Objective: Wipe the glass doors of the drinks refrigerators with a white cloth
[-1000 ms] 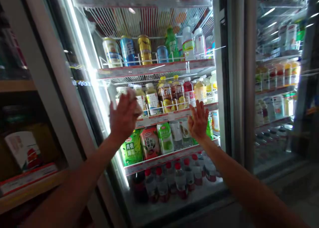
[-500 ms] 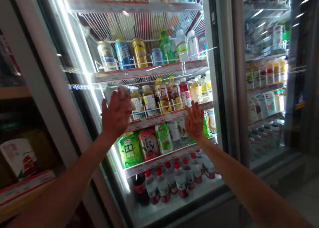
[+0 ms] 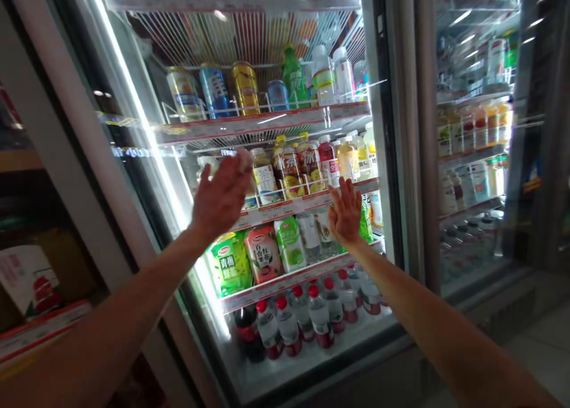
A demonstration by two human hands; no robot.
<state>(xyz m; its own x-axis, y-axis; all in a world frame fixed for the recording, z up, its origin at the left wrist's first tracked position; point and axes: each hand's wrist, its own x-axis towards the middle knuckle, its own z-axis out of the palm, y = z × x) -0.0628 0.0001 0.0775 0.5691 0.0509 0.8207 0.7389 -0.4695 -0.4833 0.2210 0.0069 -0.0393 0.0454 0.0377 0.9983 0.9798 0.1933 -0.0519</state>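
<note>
My left hand (image 3: 218, 197) is raised in front of the glass door of a drinks fridge (image 3: 378, 158), its fingers held close together and slightly blurred. A pale, cloth-like piece (image 3: 244, 158) shows past its fingertips; most of it is hidden behind the hand. Farther right, my right hand (image 3: 346, 212) is stretched out with its fingers spread, palm toward the glass, holding nothing. Behind the left hand stand bottles with white labels (image 3: 266, 179). Bottles of brown iced tea (image 3: 287, 167) and a red drink (image 3: 328, 161) are between the two hands.
Cans (image 3: 244, 87) stand on the shelf above. Below are drink packs (image 3: 262, 253) and red-capped water bottles (image 3: 318, 316). A metal door frame (image 3: 407, 129) divides this fridge from another stocked one (image 3: 474, 129). At the left is a shelf with a printed box (image 3: 31, 277).
My left hand has moved right and slightly up across the front of the glass, with the pale piece at its fingertips. My right hand stays in nearly the same place. The view has shifted slightly.
</note>
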